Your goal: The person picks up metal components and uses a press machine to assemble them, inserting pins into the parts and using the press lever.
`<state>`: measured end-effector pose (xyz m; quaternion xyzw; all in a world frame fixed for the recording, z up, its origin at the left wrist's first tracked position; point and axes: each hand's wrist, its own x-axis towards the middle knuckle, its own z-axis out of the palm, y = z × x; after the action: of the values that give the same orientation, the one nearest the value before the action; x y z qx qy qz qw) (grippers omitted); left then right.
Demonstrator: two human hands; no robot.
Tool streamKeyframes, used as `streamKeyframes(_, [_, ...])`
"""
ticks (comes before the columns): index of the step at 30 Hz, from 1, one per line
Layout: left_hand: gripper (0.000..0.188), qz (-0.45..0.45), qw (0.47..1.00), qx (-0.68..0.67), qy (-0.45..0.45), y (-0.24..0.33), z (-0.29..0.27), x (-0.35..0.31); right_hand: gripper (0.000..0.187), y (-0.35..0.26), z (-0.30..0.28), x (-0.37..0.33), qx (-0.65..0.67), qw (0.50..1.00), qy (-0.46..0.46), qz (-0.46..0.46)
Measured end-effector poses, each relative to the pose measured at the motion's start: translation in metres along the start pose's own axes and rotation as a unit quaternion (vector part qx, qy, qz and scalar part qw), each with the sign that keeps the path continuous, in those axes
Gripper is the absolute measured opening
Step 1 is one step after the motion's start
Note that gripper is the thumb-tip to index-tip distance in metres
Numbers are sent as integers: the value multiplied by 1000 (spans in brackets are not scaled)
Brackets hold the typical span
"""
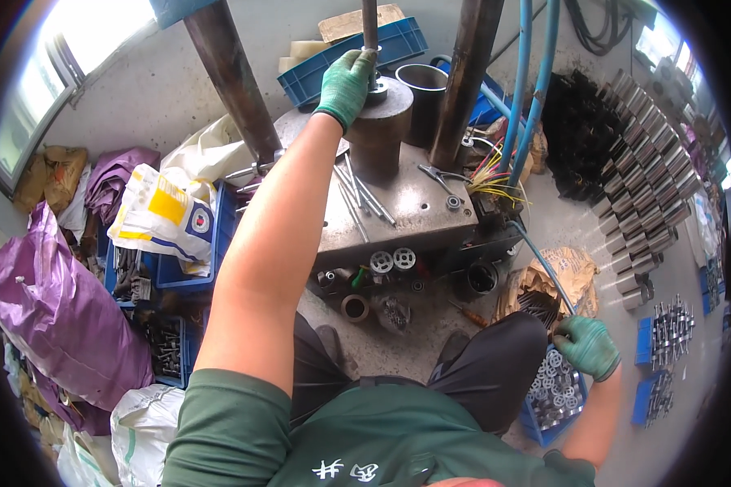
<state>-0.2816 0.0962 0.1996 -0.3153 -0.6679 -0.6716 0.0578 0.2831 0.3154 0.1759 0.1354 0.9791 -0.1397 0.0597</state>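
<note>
From the head camera, the left hand point(346, 84), in a green glove, reaches up to the press; its fingers point(357, 62) curl over a small metal ring part point(377, 85) sitting on top of the dark steel cylinder block point(379, 130), right beside the vertical ram rod point(370, 24); the fingers look wrapped down on the part rather than spread. The right hand point(588, 346), also gloved green, hangs low over the blue bin of small metal rings point(554, 394) beside the knee; its fingers are bent inward, but whether they pinch a ring I cannot tell.

My worry is the left hand lying so close under the rod; if the ram came down, those fingers could be caught; the loose steel pins point(364, 199) on the press plate point(418, 211) could also roll off if knocked.

As for packaging: a white sack with a yellow patch and a blue round mark point(161, 213) lies at the left over blue crates; purple plastic bags point(57, 316) bulge at the far left; a brown printed paper bag point(567, 272) sits crumpled on the floor at the right.
</note>
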Motion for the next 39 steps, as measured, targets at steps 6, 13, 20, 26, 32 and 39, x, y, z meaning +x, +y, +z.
streamKeyframes(6, [43, -14, 998, -59, 5, -10, -2, 6, 23, -10, -8, 5, 28, 997, 41, 61])
streamKeyframes(13, [43, -13, 1000, -11, -6, 7, -2, -4, 21, -7, -15, 10, 43, 989, 137, 30])
streamKeyframes(20, [38, -9, 1000, 26, -4, 12, -4, -6, 16, -4, 1, 0, -6, 995, 101, 18])
streamKeyframes(26, [36, -1, 999, 36, 3, 10, -1, -5, 15, -8, -1, 3, -24, 995, 98, 15])
streamKeyframes(32, [38, 10, 998, 63, 5, 9, -3, -4, 16, -10, -15, 11, -28, 997, 53, 40])
streamKeyframes(39, [38, 3, 998, 59, 8, 7, -3, -5, 19, -5, -20, 14, -3, 994, 104, 12])
